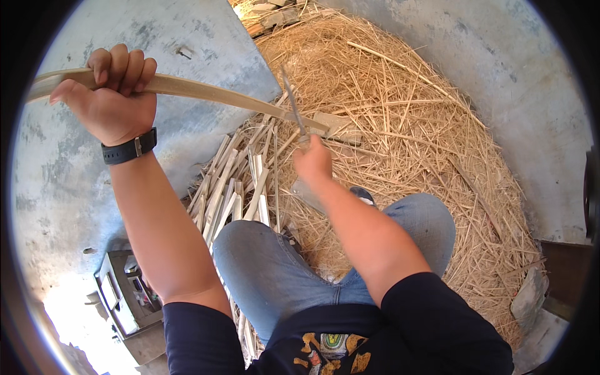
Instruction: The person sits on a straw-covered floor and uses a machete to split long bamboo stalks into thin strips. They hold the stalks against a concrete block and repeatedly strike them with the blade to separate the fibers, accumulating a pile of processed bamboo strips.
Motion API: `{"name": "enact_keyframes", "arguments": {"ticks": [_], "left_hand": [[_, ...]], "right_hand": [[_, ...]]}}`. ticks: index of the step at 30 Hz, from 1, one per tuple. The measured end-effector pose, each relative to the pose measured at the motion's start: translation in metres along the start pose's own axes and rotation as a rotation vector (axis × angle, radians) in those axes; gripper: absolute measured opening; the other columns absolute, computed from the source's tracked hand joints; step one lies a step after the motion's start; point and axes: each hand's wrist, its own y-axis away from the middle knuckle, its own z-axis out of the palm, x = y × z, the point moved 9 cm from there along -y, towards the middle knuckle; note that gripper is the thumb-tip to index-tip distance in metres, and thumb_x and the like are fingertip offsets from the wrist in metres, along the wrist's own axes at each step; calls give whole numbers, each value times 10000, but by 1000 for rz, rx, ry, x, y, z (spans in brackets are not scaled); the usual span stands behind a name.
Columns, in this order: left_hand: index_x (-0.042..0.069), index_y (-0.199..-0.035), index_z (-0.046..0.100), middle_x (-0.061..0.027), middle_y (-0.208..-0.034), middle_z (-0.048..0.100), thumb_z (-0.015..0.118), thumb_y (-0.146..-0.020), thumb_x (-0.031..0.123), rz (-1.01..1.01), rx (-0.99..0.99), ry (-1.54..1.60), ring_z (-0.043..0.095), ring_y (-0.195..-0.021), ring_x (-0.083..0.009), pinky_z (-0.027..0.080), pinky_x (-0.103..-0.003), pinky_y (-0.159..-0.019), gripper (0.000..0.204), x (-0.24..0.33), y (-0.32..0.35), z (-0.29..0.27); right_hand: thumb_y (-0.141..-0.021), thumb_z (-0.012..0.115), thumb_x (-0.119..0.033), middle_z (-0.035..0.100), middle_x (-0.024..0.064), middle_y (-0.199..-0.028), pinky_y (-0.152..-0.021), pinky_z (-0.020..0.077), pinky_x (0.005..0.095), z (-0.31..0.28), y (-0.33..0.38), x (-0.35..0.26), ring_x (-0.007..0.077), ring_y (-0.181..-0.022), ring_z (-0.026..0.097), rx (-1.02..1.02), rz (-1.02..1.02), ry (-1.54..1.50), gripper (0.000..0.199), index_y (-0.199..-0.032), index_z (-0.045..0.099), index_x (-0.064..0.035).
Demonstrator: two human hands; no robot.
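My left hand [122, 100], with a dark watch on its wrist, is raised and closed around a long pale strip of split bamboo [209, 94]. From there the strip slopes down to the right, its far end at a small wooden block [345, 130] on the floor. Lower down, my right hand [314, 161] is wrapped around the handle of a knife [292, 97]. Its narrow blade points up and away, crossing the strip near that far end. Whether the edge touches the strip or has entered it I cannot tell.
A pile of split bamboo pieces [226, 181] lies left of my knees. Shavings and thin slivers [412, 131] cover the floor ahead and right. Worn bluish walls [194, 37] stand on both sides. A small wooden cabinet [128, 294] is at lower left, a stone [529, 300] at right.
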Motion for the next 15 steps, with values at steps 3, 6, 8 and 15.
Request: {"name": "enact_keyframes", "arguments": {"ticks": [3, 6, 8, 15], "left_hand": [[155, -666, 334, 44, -621, 225, 568, -537, 998, 0, -63, -14, 184, -588, -115, 180, -289, -549, 884, 4, 0, 11], [159, -656, 332, 43, -621, 220, 603, -492, 993, 36, -25, -49, 183, -589, -111, 181, -279, -554, 892, 7, 3, 37], [154, -653, 333, 41, -621, 217, 611, -483, 992, 24, 0, -56, 188, -586, -109, 183, -276, -555, 899, -7, -3, 34], [138, -647, 341, 34, -616, 221, 522, -566, 1014, 21, 46, -75, 187, -568, -116, 186, -275, -558, 898, -4, -16, 5]], "right_hand": [[-903, 643, -141, 718, 220, -1010, -834, 564, 475, 18, 17, -19, 400, -919, 709, 130, -176, -9, 435, -1302, 510, -33], [-905, 637, -144, 718, 223, -1004, -817, 571, 469, 41, -8, 56, 394, -920, 713, 168, -77, 63, 428, -1296, 506, -29], [-901, 637, -152, 705, 254, -1005, -822, 562, 484, 21, -21, 92, 412, -960, 704, 54, 139, 155, 435, -1295, 504, -24], [-904, 644, -170, 700, 266, -1005, -834, 552, 503, 20, -3, 28, 430, -971, 695, 60, -20, 123, 462, -1318, 497, -28]]}}
